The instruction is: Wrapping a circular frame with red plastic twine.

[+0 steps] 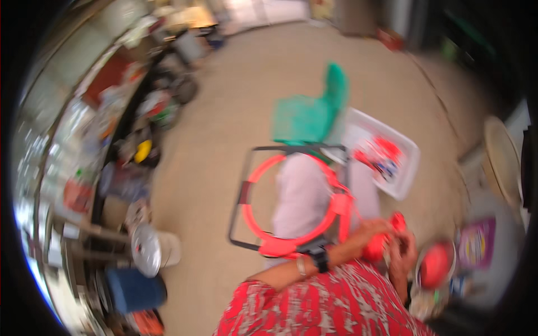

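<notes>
My left forearm, with a dark watch and a bangle, crosses my lap to the right side. There my left hand [384,227] is closed on a bright red thing [375,248], whose kind the blur hides. Close against it, my right hand [402,255] has its fingers bent, and what they hold cannot be made out. A red-orange ring [334,210] with a black squarish frame [234,215] around it rests over my lap and knees. Part of the ring is covered by my left arm.
Ahead stand a green low chair [300,120] and a white tray [412,171] with red and blue pieces. At the right are a bowl with something red [437,266] and a grey sack [493,241]. Cluttered shelves line the left, with a white bucket [170,249] and blue container [134,289].
</notes>
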Tool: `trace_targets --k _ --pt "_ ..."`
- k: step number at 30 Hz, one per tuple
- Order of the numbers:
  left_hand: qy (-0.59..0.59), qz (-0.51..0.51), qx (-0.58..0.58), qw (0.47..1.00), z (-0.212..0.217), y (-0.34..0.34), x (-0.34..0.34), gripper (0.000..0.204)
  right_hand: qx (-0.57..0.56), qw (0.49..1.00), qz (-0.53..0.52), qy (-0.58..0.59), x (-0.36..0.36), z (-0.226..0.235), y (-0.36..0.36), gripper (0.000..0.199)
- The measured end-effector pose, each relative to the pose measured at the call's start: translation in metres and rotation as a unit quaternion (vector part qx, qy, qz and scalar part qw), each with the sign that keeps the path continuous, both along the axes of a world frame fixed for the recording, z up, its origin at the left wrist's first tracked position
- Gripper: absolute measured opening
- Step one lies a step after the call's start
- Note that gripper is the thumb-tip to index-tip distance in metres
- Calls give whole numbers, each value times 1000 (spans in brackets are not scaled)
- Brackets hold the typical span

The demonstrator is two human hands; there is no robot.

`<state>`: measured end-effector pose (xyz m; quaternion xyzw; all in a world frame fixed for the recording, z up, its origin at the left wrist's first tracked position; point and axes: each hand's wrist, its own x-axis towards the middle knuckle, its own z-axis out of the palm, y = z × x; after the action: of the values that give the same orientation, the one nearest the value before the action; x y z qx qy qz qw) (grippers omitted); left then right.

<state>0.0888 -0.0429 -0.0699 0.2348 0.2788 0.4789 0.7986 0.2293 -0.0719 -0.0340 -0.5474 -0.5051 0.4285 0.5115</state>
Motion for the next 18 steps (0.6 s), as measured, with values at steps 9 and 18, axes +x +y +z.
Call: trace_targets --k 9,18 --pt "5 -11 -89 996 43 17 -14 38 16 999 45 12 1 30 19 18" --pt "164 61 -7 985 38 5 -3 32 39 993 87 -74 8 25 5 17"
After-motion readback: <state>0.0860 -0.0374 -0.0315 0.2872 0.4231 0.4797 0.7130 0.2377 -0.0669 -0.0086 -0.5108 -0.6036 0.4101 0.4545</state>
